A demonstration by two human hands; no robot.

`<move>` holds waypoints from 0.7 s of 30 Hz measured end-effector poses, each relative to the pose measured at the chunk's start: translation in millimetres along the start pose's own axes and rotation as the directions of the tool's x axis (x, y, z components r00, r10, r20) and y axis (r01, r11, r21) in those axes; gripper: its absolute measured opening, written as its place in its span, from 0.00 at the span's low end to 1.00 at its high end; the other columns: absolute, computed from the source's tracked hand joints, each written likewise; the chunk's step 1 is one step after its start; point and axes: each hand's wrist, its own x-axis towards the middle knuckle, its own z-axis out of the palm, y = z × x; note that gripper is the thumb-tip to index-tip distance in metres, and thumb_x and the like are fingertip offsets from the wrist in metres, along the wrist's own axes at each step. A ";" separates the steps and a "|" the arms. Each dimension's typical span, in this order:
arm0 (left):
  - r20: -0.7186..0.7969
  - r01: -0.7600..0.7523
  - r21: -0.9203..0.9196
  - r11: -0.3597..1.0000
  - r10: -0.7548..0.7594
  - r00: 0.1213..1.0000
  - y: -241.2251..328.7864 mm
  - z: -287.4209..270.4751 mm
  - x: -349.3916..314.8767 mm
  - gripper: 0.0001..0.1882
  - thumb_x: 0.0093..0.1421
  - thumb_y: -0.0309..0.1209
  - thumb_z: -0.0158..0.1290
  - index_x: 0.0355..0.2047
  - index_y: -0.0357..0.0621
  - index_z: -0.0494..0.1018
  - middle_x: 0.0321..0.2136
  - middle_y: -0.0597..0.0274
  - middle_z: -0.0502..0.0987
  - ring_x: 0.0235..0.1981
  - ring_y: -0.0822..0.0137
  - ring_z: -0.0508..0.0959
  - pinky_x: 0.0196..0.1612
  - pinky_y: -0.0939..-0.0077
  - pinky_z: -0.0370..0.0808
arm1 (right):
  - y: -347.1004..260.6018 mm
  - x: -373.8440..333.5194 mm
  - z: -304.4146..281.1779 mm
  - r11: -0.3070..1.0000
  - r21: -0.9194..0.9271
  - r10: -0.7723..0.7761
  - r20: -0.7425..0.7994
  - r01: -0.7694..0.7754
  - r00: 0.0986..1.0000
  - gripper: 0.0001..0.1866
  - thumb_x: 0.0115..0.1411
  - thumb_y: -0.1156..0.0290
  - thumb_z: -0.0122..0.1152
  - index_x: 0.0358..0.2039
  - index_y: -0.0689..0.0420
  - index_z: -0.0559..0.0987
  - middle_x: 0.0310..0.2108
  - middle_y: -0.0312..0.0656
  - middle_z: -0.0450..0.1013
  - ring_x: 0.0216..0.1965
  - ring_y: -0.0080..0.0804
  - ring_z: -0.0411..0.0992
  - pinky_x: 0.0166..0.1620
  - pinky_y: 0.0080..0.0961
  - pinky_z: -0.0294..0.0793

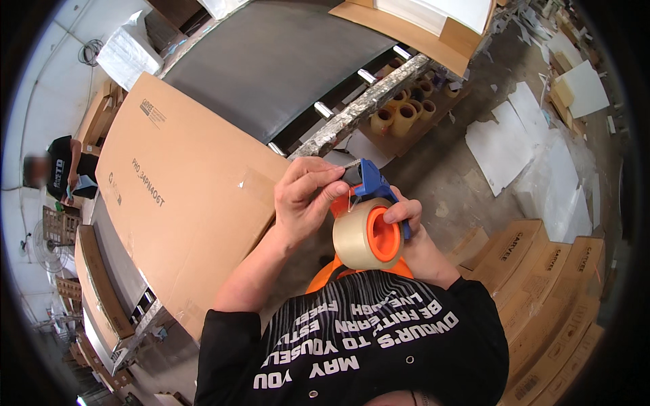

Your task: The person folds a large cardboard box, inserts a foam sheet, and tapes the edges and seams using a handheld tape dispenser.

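In front of my chest is a hand-held tape dispenser [376, 181] with a blue frame and orange parts. A wide roll of clear packing tape [353, 237] sits on its orange hub. My right hand [410, 218] is closed around the dispenser from the right, its thumb by the hub. My left hand [305, 199] is closed in a pinch at the dispenser's front end, beside the dark roller and the cutting edge. Whether a loose end of tape lies between those fingertips is hard to make out. To the left, a large flat brown carton [196, 183] lies near my left forearm.
The carton rests on a dark conveyor belt [271, 61] with a worn metal rail [365, 101]. Several tape rolls [404, 118] stand on a shelf below. Stacked cartons [535, 291] are at my right; white sheets [504, 145] litter the floor. Another person [64, 166] stands far left.
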 end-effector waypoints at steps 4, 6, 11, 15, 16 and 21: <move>0.150 0.127 0.021 0.992 -0.128 0.980 -16.6 -7.8 16.9 0.06 0.55 0.23 0.67 0.30 0.35 0.81 0.31 0.59 0.79 0.32 0.68 0.75 0.35 0.73 0.70 | -4.4 12.2 -32.2 0.995 0.052 0.078 0.100 -0.083 0.992 0.30 0.45 0.66 0.53 0.48 0.72 0.77 0.38 0.53 0.80 0.36 0.37 0.80 0.43 0.28 0.80; 0.245 0.333 0.073 0.940 -0.341 0.908 -26.4 -11.9 32.0 0.08 0.53 0.27 0.69 0.30 0.37 0.81 0.27 0.61 0.78 0.30 0.67 0.76 0.36 0.73 0.71 | -8.5 17.1 -44.4 0.986 0.097 0.125 0.097 -0.134 0.987 0.29 0.47 0.64 0.53 0.47 0.70 0.78 0.37 0.54 0.80 0.36 0.39 0.81 0.44 0.28 0.81; 0.355 0.882 -0.284 0.375 -0.814 0.461 -80.3 -35.9 85.5 0.10 0.61 0.31 0.61 0.30 0.35 0.80 0.31 0.58 0.81 0.36 0.69 0.79 0.42 0.76 0.74 | -26.1 17.9 -53.1 0.975 -0.010 0.223 0.057 -0.223 0.973 0.30 0.41 0.67 0.58 0.46 0.70 0.79 0.39 0.53 0.80 0.40 0.39 0.80 0.48 0.29 0.80; -0.376 0.706 0.157 0.691 -0.619 0.689 -93.8 -49.7 78.3 0.19 0.66 0.39 0.58 0.47 0.35 0.78 0.40 0.56 0.82 0.44 0.64 0.80 0.53 0.70 0.75 | -10.8 35.9 -112.1 0.876 0.189 0.436 0.083 -0.444 0.896 0.33 0.44 0.67 0.59 0.51 0.74 0.74 0.40 0.53 0.79 0.39 0.36 0.79 0.47 0.30 0.79; -0.308 0.716 0.294 0.633 -0.647 0.698 -87.8 -64.4 64.7 0.26 0.60 0.42 0.63 0.53 0.39 0.76 0.48 0.54 0.80 0.51 0.60 0.78 0.55 0.66 0.74 | -8.4 42.4 -128.1 0.856 0.283 0.439 0.046 -0.433 0.897 0.33 0.46 0.67 0.58 0.53 0.73 0.73 0.41 0.53 0.79 0.39 0.37 0.79 0.47 0.31 0.79; 0.144 0.089 0.905 0.417 -0.494 0.857 -67.0 -76.7 -45.0 0.57 0.42 0.55 0.71 0.66 0.40 0.59 0.67 0.46 0.61 0.69 0.44 0.59 0.71 0.48 0.55 | -18.8 109.2 -169.6 0.925 0.177 0.361 -0.125 -0.337 0.924 0.33 0.50 0.65 0.57 0.57 0.66 0.70 0.49 0.54 0.76 0.46 0.47 0.79 0.52 0.41 0.81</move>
